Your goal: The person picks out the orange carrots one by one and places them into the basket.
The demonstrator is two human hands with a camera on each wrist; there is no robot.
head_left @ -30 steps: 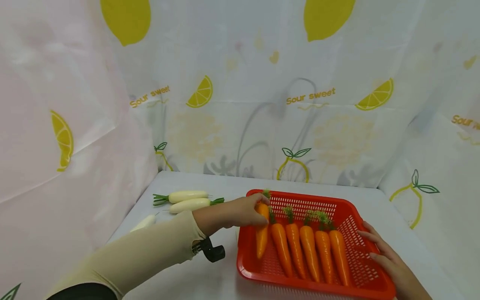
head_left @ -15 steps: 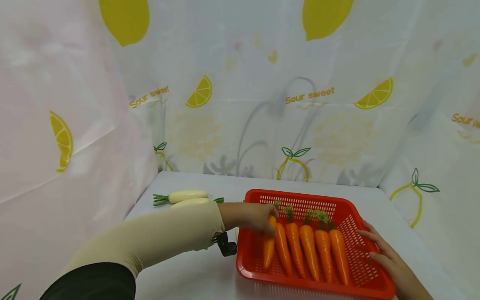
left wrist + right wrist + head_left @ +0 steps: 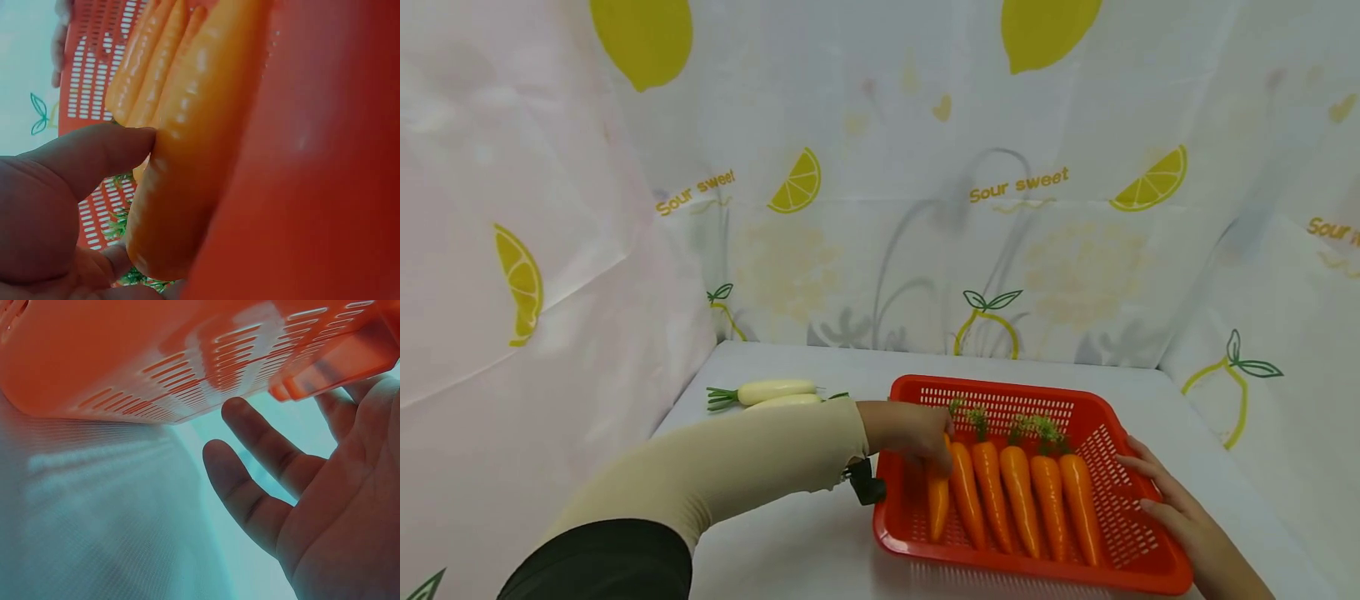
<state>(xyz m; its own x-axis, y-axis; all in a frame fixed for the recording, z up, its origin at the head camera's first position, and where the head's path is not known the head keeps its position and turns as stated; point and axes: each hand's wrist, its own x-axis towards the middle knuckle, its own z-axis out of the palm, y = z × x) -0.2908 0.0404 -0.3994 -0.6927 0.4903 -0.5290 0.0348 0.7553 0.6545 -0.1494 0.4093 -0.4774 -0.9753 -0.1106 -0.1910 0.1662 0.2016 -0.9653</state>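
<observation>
My left hand (image 3: 917,433) reaches over the basket's left side and pinches an orange carrot (image 3: 938,508) near its leafy end. In the left wrist view the thumb presses the side of this carrot (image 3: 181,156), and its tip is out of frame. Several more carrots (image 3: 1018,500) lie side by side to its right in the red perforated basket (image 3: 1000,575), leafy tops toward the back. My right hand (image 3: 1187,517) rests on the basket's right rim, its fingertips over the edge. The right wrist view shows two straight fingers (image 3: 262,450) below the basket wall, apart from it.
White radishes (image 3: 775,390) with green stalks lie on the white table (image 3: 790,533) at the back left, partly hidden by the left sleeve (image 3: 737,467). A lemon-printed curtain (image 3: 865,250) encloses the table at the back and sides.
My left hand has moved right and down with the carrot, bringing it low into the basket beside the other carrots. My right hand has stayed at the right rim.
</observation>
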